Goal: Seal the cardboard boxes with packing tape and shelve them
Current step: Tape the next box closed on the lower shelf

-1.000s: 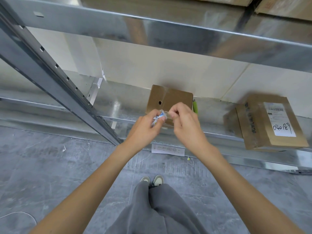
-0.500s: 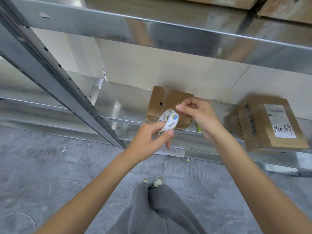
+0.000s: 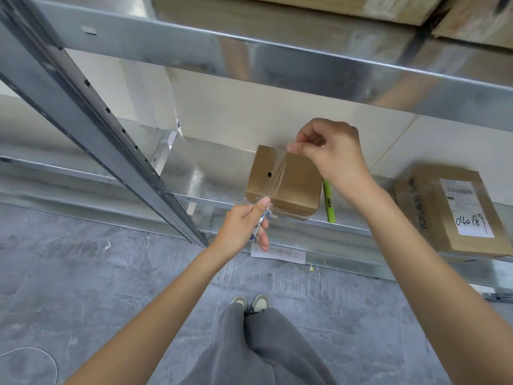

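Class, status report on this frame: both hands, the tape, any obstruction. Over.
Left hand grips tape roll. Right hand pinches clear strip stretched over small box. Nothing in the way.

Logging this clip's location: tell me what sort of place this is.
Probably a warehouse or stockroom: metal racking on a bare concrete floor, a labelled box numbered by hand on a shelf, and more boxes overhead.

Tape roll [image 3: 260, 223] — mostly behind fingers
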A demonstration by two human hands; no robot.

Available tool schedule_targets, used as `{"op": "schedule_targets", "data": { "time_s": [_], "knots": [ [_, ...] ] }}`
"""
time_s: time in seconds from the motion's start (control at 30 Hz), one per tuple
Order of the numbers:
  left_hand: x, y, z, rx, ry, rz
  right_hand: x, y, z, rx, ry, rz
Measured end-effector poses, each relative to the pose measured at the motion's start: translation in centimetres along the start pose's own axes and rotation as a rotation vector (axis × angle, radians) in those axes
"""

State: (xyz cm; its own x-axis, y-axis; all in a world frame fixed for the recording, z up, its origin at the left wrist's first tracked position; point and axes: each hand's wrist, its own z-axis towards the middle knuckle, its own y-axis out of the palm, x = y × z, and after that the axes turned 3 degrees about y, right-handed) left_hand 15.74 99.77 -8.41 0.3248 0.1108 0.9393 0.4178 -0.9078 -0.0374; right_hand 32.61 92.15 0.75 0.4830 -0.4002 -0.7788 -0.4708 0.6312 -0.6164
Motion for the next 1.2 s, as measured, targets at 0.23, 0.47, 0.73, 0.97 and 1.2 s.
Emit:
{"op": "schedule_targets", "data": {
  "time_s": [0.23, 0.47, 0.73, 0.97, 1.2],
  "knots": [
    [-1.4, 0.6, -1.3, -0.093, 0.096, -0.048, 3.7, 0.2, 5.2, -0.157, 0.102, -0.077],
    [-1.4, 0.5, 0.8, 0.032, -0.076, 0.073, 6.2, 1.5, 8.3, -0.194, 0.143, -0.044],
    [-2.1, 0.9, 2.2, 0.052, -0.182, 0.010, 8.5, 4.3, 9.7, -0.232, 0.269, -0.047],
    [-1.9, 1.2, 3.0, 0.070, -0.194, -0.061, 9.6, 5.4, 10.9, -0.254, 0.354, 0.004],
    [-2.5, 1.0, 3.3, 0.072, -0.199, -0.060, 10.5, 6.7, 11.4, -0.315, 0.521, -0.027]
  ]
}}
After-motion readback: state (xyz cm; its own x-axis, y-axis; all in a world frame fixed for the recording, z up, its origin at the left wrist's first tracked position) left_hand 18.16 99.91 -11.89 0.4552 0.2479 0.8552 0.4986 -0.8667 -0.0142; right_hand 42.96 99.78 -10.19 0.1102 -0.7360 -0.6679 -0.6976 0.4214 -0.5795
